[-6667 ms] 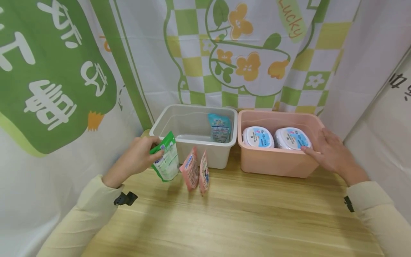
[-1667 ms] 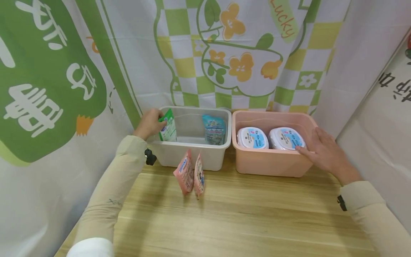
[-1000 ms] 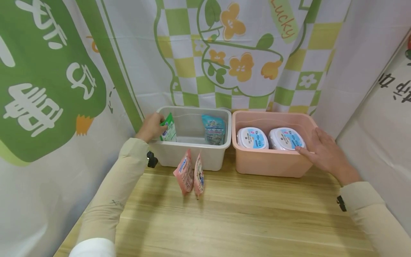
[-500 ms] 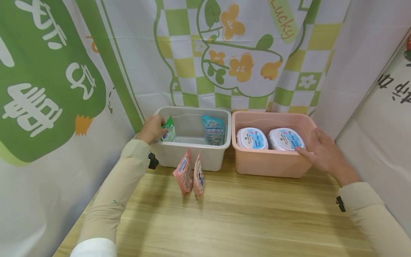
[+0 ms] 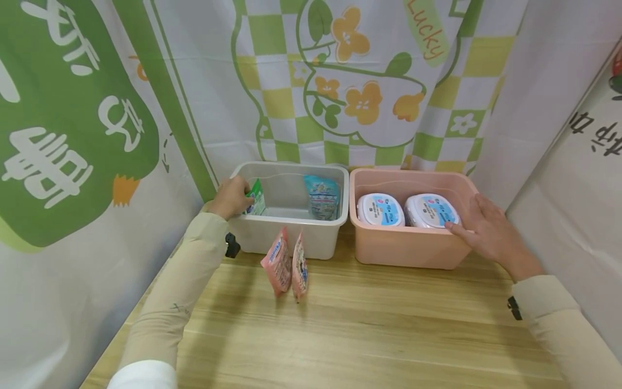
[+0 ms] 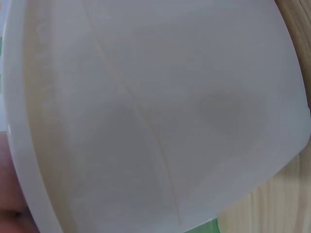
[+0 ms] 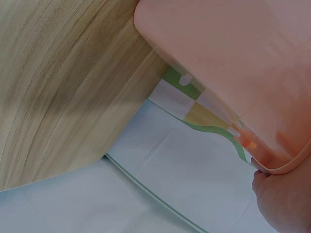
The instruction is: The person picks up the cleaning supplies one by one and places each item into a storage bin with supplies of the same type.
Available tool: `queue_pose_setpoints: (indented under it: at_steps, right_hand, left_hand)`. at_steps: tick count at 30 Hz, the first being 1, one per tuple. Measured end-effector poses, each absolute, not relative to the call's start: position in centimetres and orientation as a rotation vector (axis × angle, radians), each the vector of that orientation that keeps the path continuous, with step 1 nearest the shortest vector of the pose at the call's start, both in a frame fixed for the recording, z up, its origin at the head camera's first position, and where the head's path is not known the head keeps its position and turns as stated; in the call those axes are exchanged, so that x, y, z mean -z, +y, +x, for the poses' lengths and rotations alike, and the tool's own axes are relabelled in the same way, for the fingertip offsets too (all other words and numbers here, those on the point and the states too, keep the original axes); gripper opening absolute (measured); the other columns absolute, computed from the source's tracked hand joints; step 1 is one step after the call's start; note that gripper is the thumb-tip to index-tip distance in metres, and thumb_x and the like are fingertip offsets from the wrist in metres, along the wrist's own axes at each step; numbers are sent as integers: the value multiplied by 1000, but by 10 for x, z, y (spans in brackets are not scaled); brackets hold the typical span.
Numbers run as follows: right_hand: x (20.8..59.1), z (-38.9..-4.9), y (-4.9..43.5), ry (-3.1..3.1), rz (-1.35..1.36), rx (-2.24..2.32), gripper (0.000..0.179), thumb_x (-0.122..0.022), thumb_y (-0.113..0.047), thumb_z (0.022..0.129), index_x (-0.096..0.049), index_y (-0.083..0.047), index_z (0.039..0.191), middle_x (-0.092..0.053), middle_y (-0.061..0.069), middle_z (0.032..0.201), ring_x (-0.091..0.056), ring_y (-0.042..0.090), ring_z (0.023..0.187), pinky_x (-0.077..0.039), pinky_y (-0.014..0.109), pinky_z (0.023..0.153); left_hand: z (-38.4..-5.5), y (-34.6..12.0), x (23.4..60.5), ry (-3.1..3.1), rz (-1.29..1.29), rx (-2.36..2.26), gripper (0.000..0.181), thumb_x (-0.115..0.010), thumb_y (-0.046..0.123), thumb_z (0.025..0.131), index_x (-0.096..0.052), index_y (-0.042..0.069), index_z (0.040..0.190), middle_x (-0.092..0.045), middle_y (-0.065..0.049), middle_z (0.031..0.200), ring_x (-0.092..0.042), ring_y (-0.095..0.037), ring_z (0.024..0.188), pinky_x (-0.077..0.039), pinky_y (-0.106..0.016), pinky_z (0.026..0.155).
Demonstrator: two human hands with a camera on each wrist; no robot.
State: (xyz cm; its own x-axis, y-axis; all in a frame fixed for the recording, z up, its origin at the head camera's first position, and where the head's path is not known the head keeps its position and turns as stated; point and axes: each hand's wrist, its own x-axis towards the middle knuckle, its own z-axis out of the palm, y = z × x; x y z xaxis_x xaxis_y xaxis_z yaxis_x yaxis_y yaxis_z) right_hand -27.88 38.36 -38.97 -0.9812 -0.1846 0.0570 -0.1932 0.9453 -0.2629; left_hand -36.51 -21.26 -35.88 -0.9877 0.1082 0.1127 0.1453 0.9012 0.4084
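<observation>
My left hand (image 5: 230, 198) reaches over the left end of the grey bin (image 5: 311, 237) and pinches a green-and-white pouch (image 5: 258, 201) between thumb and fingers. The pouch is down inside the bin, its lower part hidden by the front wall. A blue pouch (image 5: 323, 197) stands at the bin's right end. In the left wrist view the bin's outer wall (image 6: 155, 97) fills most of the picture. My right hand (image 5: 491, 229) rests on the right rim of the pink bin (image 5: 408, 251), fingers extended and thumb over the front rim. Two white tubs (image 5: 381, 209) with blue labels sit in that bin.
Two pink packets, a left one (image 5: 279, 265) and a right one (image 5: 300, 270), stand upright on the wooden table (image 5: 369, 324) before the grey bin. Both bins stand side by side against a patterned curtain (image 5: 286, 97). Fabric walls close in both sides.
My left hand has carried the green pouch from in front of the grey bin over its rim and lowered it inside at the left. My right hand keeps its place on the pink bin.
</observation>
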Motion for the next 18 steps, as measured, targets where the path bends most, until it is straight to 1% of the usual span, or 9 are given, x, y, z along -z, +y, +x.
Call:
queue_pose_setpoints:
  at_steps: [4, 8, 11, 15, 18]
  right_hand:
    - [390, -279, 383, -3062, 301, -428, 104, -41, -63, 108, 8, 11, 162, 9, 41, 169, -1, 60, 158, -7, 75, 124]
    - [389, -280, 383, -3060, 305, -434, 105, -41, -63, 108, 9, 12, 161, 10, 40, 169, 1, 60, 158, -7, 75, 124]
    - [390, -280, 383, -3057, 300, -441, 105, -41, -63, 108, 10, 11, 162, 10, 40, 169, 1, 61, 157, -7, 76, 124]
    - [390, -280, 383, -3048, 303, -443, 105, -42, -63, 108, 10, 11, 162, 9, 40, 170, -1, 61, 157, -8, 76, 124]
    - [391, -280, 384, -3047, 307, -441, 104, -42, -62, 108, 10, 11, 162, 9, 40, 169, -1, 61, 157, -8, 75, 124]
  left_hand:
    - [-365, -212, 361, -2993, -178, 639, 16, -69, 7, 98, -76, -7, 97, -74, -20, 94, -57, -30, 85, -50, -42, 82]
    - [-365, -213, 361, -2997, -174, 619, 16, -69, 7, 97, -76, -6, 94, -74, -18, 90, -57, -29, 84, -49, -41, 80]
    - [-365, -213, 361, -2997, -170, 617, 16, -70, 8, 96, -75, -5, 88, -71, -15, 84, -56, -28, 80, -48, -39, 77]
    - [-366, -213, 361, -2999, -174, 609, 23, -70, 9, 96, -67, 0, 75, -62, -8, 70, -52, -24, 73, -44, -35, 71]
    - [-366, -213, 360, -3007, -170, 599, 28, -70, 10, 96, -63, 3, 70, -57, -5, 65, -49, -21, 68, -41, -32, 65]
